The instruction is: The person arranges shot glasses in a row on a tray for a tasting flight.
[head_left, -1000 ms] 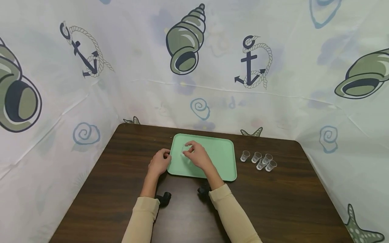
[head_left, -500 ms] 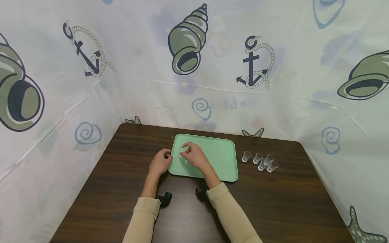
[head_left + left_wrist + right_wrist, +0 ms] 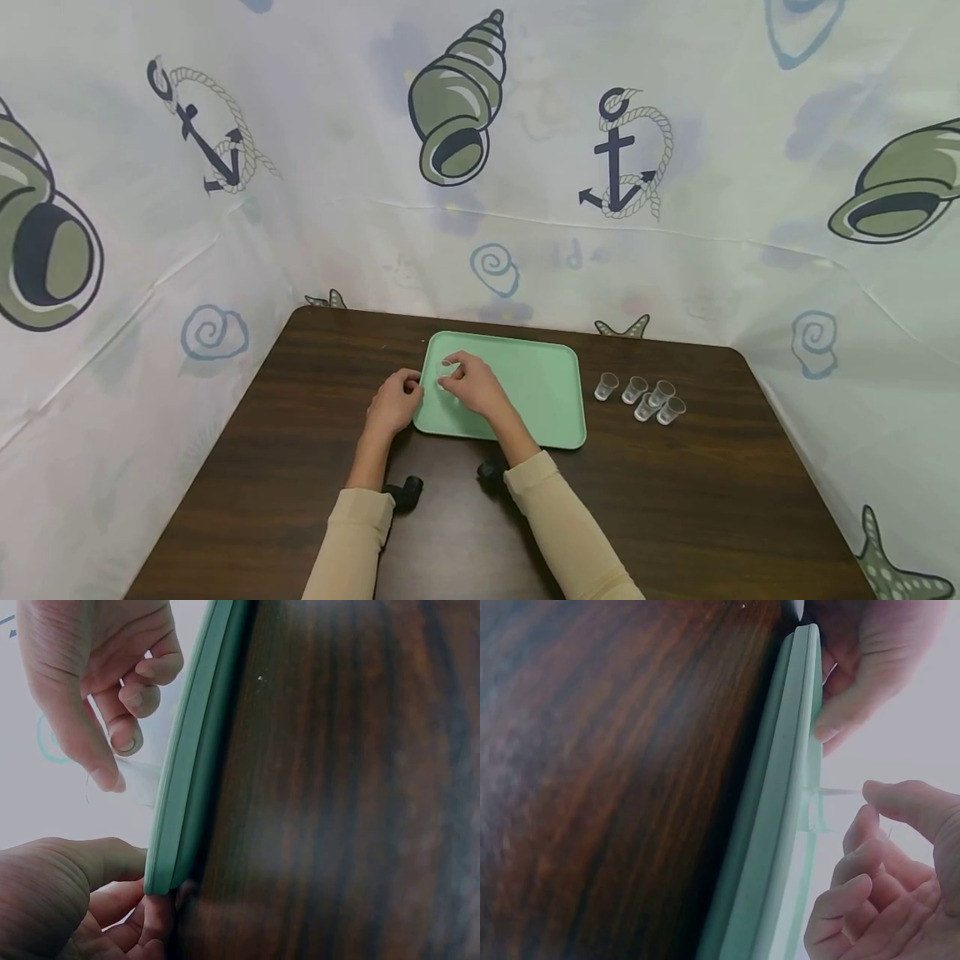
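A light green tray (image 3: 536, 392) lies on the dark wooden table. My left hand (image 3: 394, 402) grips its left edge, the thumb on the rim and the fingers curled at the outer side, as the left wrist view shows. Over the tray's left part, my right hand (image 3: 477, 386) pinches a small clear plastic cup (image 3: 814, 810) near its rim between thumb and fingertips. The cup stands upright, its base close on the tray, faint against the bright background. Right of the tray stand several more clear plastic cups (image 3: 606, 387), some of them bunched together.
The table (image 3: 712, 500) runs back to a white curtain (image 3: 337, 150) printed with shells and anchors, which also closes off both sides. Black wrist mounts (image 3: 405, 494) sit below both forearms.
My right hand has moved a little left over the tray, carrying the clear cup toward the left edge. The left hand keeps its grip, and the other cups stay put.
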Demonstrator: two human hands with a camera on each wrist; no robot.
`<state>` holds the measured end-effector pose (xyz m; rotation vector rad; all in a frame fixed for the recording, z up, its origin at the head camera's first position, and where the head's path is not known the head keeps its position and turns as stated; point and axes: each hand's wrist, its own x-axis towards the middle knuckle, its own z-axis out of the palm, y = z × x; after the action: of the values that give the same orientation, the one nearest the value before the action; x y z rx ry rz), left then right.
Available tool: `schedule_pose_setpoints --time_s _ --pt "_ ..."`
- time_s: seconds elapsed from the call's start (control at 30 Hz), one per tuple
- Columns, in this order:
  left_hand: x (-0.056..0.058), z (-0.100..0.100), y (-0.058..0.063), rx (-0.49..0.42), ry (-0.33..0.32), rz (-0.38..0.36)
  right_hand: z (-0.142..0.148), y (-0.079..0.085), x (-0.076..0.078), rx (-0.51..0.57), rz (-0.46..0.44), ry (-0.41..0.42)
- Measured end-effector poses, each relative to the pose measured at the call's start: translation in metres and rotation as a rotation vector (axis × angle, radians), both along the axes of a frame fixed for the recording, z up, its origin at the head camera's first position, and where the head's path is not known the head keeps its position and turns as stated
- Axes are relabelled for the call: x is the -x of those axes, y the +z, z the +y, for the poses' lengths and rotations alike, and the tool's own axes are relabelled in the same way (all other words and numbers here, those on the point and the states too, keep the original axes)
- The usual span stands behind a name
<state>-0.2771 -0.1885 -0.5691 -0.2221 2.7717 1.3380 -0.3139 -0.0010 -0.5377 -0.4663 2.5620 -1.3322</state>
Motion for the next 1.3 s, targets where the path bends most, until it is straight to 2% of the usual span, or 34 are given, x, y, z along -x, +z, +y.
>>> schedule_pose_setpoints --time_s 0.43,0.67,0.97,1.3 --pt "0.000 0.001 -0.002 0.001 0.000 -0.009 0.011 -0.003 -0.001 -0.031 -0.066 0.019" --pt "-0.001 -0.001 -0.001 -0.009 -0.015 -0.023 0.025 0.003 -0.007 -0.037 -0.088 0.001" --pt "-0.003 -0.001 0.001 -0.001 -0.012 -0.018 0.044 0.011 -0.018 0.012 -0.081 -0.040" --pt "-0.003 0.001 -0.001 0.002 -0.008 -0.007 0.070 0.024 -0.029 0.010 -0.039 -0.115"
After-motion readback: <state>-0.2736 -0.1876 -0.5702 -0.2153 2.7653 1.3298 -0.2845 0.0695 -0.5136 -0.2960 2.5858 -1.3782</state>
